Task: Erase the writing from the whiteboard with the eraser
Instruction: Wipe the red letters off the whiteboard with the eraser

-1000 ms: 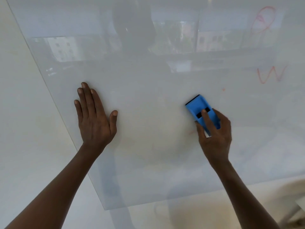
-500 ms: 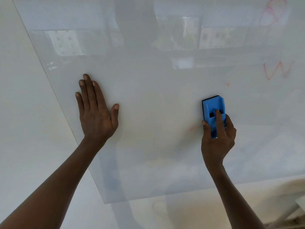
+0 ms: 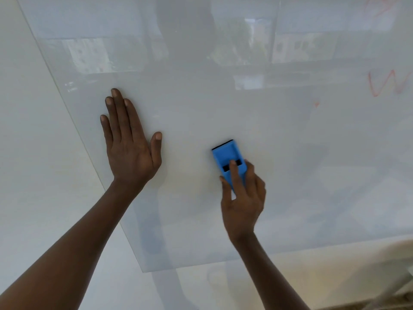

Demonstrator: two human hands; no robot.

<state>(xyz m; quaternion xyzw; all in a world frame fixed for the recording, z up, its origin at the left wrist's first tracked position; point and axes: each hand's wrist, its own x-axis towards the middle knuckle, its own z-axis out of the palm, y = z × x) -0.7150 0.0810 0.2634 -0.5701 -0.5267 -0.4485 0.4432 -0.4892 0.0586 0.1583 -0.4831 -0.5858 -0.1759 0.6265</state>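
A glossy whiteboard (image 3: 223, 108) fills most of the head view and hangs on a pale wall. My right hand (image 3: 242, 198) grips a blue eraser (image 3: 228, 158) with a black felt edge and presses it against the board's lower middle, index finger on top. My left hand (image 3: 129, 144) lies flat on the board near its left edge, fingers together and thumb out. Red writing shaped like a W (image 3: 388, 82) remains at the right, a red scribble (image 3: 380, 7) shows at the top right corner, and a small red speck (image 3: 316, 104) sits between them and the eraser.
The board's left edge (image 3: 67, 104) runs diagonally down to its bottom corner (image 3: 143, 270). Bare wall (image 3: 33, 175) lies to the left and below. Window reflections cover the upper board. A pale ledge or furniture edge (image 3: 397, 276) shows at the bottom right.
My right hand has swept the eraser leftward across the board, over the faint red mark that was beside it. My left hand has stayed flat in place. The view has shifted slightly.
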